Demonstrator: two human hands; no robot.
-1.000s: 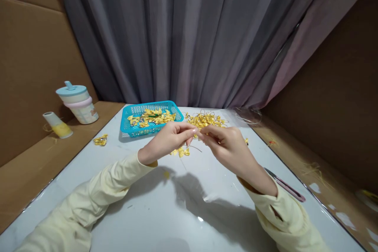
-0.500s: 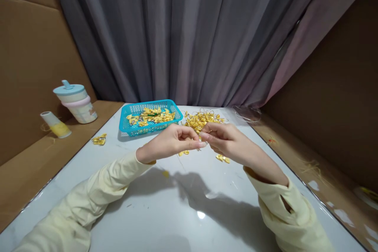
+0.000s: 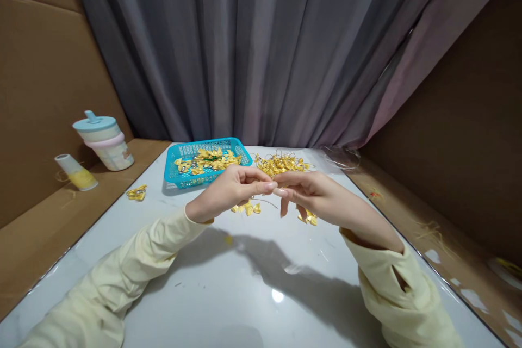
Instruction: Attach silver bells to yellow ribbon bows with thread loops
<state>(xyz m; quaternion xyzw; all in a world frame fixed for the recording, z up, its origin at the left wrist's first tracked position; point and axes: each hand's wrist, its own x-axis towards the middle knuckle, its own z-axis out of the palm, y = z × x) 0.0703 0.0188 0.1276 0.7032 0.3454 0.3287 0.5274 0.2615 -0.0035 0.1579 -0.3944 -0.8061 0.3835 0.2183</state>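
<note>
My left hand (image 3: 232, 190) and my right hand (image 3: 314, 196) meet fingertip to fingertip above the white table (image 3: 228, 288). Both are pinched closed on something too small to make out. A thin wire loop (image 3: 267, 202) shows just under the left fingers. Small gold pieces (image 3: 247, 209) lie on the table below my left hand, and more gold pieces (image 3: 309, 218) lie under my right hand. Behind the hands sits a pile of gold pieces with wire loops (image 3: 281, 163). A blue basket (image 3: 179, 176) at the back holds several gold pieces.
A lidded cup (image 3: 104, 140) and a small tipped spool of yellow thread (image 3: 76, 172) rest on the cardboard ledge at left. A loose gold piece (image 3: 137, 192) lies near the table's left edge. Cardboard walls stand on both sides, a grey curtain behind.
My hands have stayed joined in front of the basket. The right wrist has dropped lower and its fingers have stretched further toward the left hand. The pink-handled tool by the right forearm is out of sight.
</note>
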